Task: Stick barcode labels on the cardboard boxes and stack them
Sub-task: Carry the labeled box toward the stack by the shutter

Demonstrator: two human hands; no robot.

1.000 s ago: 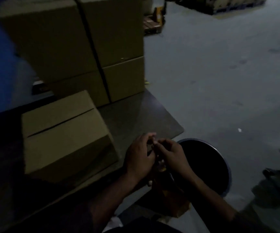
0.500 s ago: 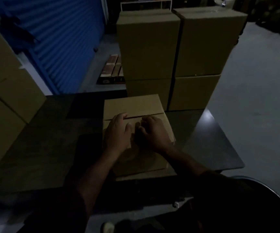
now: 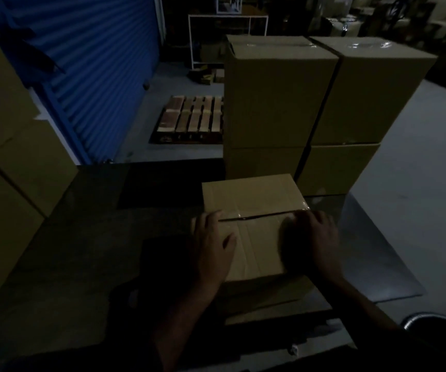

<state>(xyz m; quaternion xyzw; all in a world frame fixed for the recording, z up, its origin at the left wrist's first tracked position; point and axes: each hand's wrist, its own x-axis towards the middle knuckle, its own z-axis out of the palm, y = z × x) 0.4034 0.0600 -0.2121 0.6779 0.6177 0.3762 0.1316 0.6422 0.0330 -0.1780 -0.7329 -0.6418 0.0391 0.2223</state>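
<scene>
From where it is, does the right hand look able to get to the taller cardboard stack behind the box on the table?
Probably yes. The right hand rests on the small brown cardboard box, and the stacked brown cardboard boxes stand just past it with nothing between, though a forward lean may be needed.

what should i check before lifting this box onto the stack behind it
1. Both hands on the box: ok. Left hand and right hand lie on top of the small box, one at each side.
2. Fingers gripping the sides: not ok, they rest flat on top.
3. Barcode label stuck on: cannot tell, too dark.
4. Top flaps sealed: cannot tell; a dark gap shows along the seam under the tape.
5. Stacked boxes have a flat, free top: ok.
6. Box fully on the table: ok.
</scene>
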